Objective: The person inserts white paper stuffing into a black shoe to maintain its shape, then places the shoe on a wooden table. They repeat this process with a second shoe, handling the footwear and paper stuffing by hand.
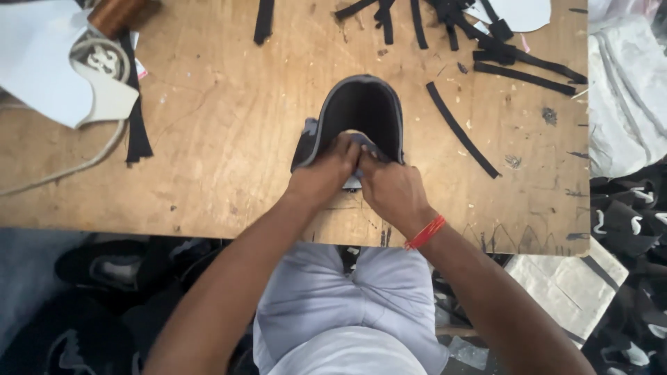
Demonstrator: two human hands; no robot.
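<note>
Nearest the camera, the left hand (326, 173) and the right hand (390, 187) are pressed together at the near end of a black shoe upper (361, 111), fingers curled shut and pinching what seems to be its grey lining edge, though the grip itself is hidden by the knuckles. The upper is stood on the wooden table (229, 139), its long axis running from 6 to 12 o'clock away from both hands, which are about equally close; a loose black strip (462, 130) lies at 2 o'clock.

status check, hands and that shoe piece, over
Left hand and right hand both gripping the black shoe upper at its near edge. Loose black strip lies apart, right. Nothing blocking.
</note>
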